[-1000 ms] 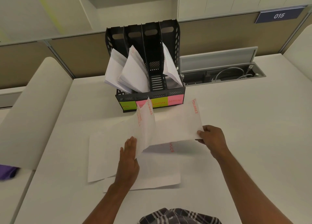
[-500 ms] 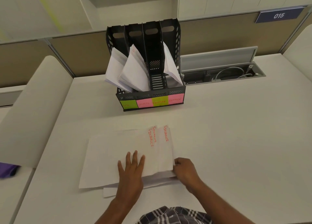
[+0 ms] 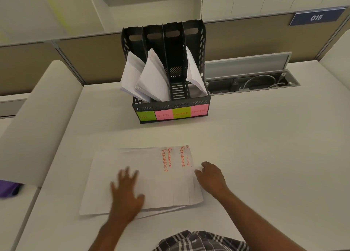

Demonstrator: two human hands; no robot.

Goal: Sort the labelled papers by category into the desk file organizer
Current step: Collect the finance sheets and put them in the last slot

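Both our hands on the paper stack, organizer behind.
Desk (image 3: pixel 265 146) holds all; organizer (image 3: pixel 171 91) at back, four slots, third one bare, sheets leaning in the others; stack (image 3: pixel 151 177) near us, sheets marked FINANCE; left hand (image 3: pixel 126 192) flat, fingers spread, pressing the stack; right hand (image 3: pixel 211 177) at its right edge, fingers curled, grip we cannot tell.
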